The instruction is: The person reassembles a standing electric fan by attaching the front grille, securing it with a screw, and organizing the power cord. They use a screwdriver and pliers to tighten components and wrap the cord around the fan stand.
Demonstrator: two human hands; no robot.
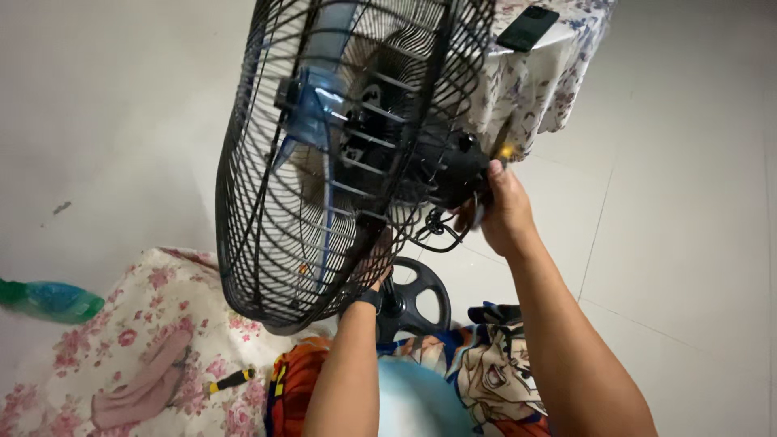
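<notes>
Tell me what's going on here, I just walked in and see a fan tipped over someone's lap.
A person holds a black fan tilted in front of them. The right hand grips the motor housing at the back. The left hand sits under the wire cage, partly hidden behind it. The cage is closed around blue blades. The fan's round base sits low near the person's lap. A screwdriver lies on a floral cloth to the left, and a phone lies on a covered table behind.
</notes>
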